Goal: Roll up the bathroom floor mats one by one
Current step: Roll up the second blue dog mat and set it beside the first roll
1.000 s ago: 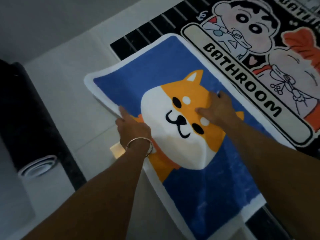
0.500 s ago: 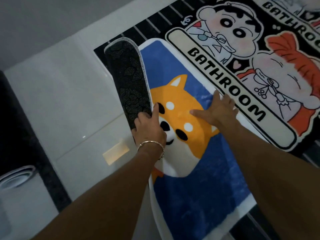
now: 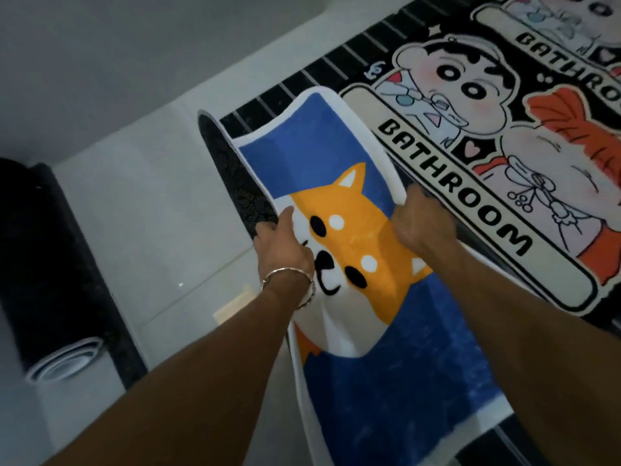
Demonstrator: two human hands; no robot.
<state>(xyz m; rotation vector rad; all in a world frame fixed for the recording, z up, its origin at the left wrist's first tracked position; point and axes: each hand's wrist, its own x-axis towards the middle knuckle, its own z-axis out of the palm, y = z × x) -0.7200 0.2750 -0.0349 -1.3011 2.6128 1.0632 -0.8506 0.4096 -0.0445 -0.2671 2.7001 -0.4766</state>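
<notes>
A blue mat with an orange and white dog [image 3: 349,216] lies on the floor with its far half lifted. Both long edges curl upward, and the black dotted underside [image 3: 232,176] shows along the left. My left hand [image 3: 285,250], with a metal bangle at the wrist, grips the mat's left edge, thumb on the printed face. My right hand [image 3: 420,223] grips the right white border, fingers curled under it. A black cartoon mat marked BATHROOM [image 3: 497,136] lies flat beside it on the right, partly under the blue mat.
A rolled-up dark mat [image 3: 50,264] lies at the left on the pale tiled floor [image 3: 141,210], its white spiral end facing me. A second BATHROOM mat [image 3: 578,35] shows at the top right corner.
My right hand went from pressing flat on the dog print to gripping the right border. The mat's far end rose, and the left flap that was folded over opened back up.
</notes>
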